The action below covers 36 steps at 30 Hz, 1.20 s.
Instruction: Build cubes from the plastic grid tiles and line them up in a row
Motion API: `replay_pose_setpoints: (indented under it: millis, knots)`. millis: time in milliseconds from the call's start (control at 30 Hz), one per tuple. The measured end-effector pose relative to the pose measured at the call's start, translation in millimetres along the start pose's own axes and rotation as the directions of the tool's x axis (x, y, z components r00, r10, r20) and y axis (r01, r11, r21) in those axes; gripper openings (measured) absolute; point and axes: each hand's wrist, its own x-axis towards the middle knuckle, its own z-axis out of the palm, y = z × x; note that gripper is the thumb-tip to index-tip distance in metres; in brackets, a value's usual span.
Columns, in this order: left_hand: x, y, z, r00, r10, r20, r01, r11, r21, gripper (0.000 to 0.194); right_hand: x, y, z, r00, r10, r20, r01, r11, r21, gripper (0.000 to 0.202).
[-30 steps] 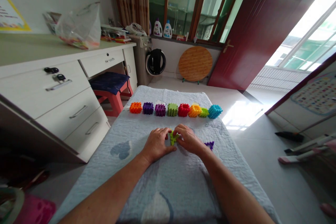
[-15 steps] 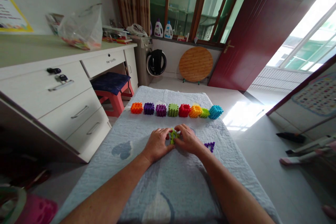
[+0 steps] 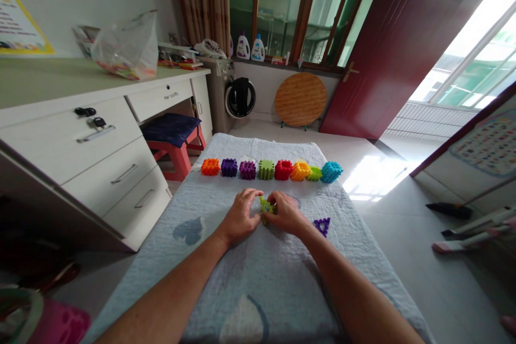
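Note:
Over the middle of the cloth-covered table, my right hand (image 3: 286, 212) is closed on a yellow-green interlocking block piece (image 3: 266, 205) with notched edges. Fingers and thumb of my left hand (image 3: 241, 216) are apart at the piece's left side. Its fingertips come close to the upper edge, and I cannot tell if they touch it. A purple triangular notched piece (image 3: 322, 226) lies flat to the right of my right forearm. Part of the yellow-green piece is hidden behind my right fingers.
Beyond my hands runs a row of notched cubes, from an orange cube (image 3: 210, 166) to a blue block (image 3: 332, 171). A pale blue cloth (image 3: 258, 290) covers the table. To the left are a desk (image 3: 100, 150) with drawers and a stool (image 3: 173, 131).
My left fingers have opened and drawn slightly left, away from the yellow-green piece. The piece shows more now and stays in my right hand.

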Motion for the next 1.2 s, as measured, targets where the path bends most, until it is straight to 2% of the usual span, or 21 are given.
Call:
replay_pose_setpoints:
  millis: [67,200,333,433,533,633,900,1033,1100,1200]
  knots:
    - [0.9,-1.7,-1.2,0.999,-0.051,0.009,0.051,0.996,-0.067,0.040,-1.2,-2.7,-1.0,0.999,-0.052,-0.001,0.052,0.993,0.103,0.022]
    - [1.3,-2.2,-4.1,0.982,-0.126,0.142,0.164,0.942,-0.293,0.027,-2.6,-8.3,-3.3,0.993,-0.112,-0.030,0.116,0.965,0.236,0.020]
    - [2.8,-3.0,-4.5,0.967,-0.242,0.081,0.251,0.841,-0.479,0.027,-3.0,-6.8,-6.0,0.996,-0.028,-0.088,0.055,0.945,0.321,0.032]
    - [5.1,-5.3,-2.8,0.940,-0.341,0.012,0.286,0.769,-0.572,0.029,-3.5,-4.9,-7.9,1.000,0.017,-0.008,-0.013,0.926,0.376,0.024]
    - [5.8,-7.9,1.1,0.926,-0.376,-0.037,0.283,0.757,-0.589,0.030,-3.8,-6.8,-8.3,0.998,0.032,0.056,-0.050,0.931,0.360,0.020]
    - [4.7,-9.2,5.2,0.928,-0.370,-0.047,0.275,0.765,-0.583,0.029,-3.8,-10.5,-7.7,0.999,0.045,0.020,-0.049,0.935,0.352,0.019]
    - [3.1,-7.8,4.9,0.934,-0.355,-0.037,0.264,0.757,-0.598,0.025,-3.0,-12.1,-9.5,0.989,0.125,0.081,-0.149,0.860,0.489,0.015]
    - [3.5,-4.9,2.9,0.929,-0.367,-0.051,0.260,0.744,-0.616,0.025,-2.8,-10.4,-9.7,0.985,0.123,0.122,-0.170,0.822,0.543,0.014]
    - [4.2,-4.0,2.4,0.923,-0.382,-0.055,0.263,0.727,-0.634,0.025,-3.5,-8.8,-8.3,0.992,0.107,0.062,-0.124,0.843,0.523,0.017]
    - [5.5,-4.5,2.2,0.905,-0.423,-0.050,0.289,0.696,-0.658,0.026,-5.5,-7.6,-4.7,0.991,0.040,-0.130,0.011,0.930,0.368,0.028]
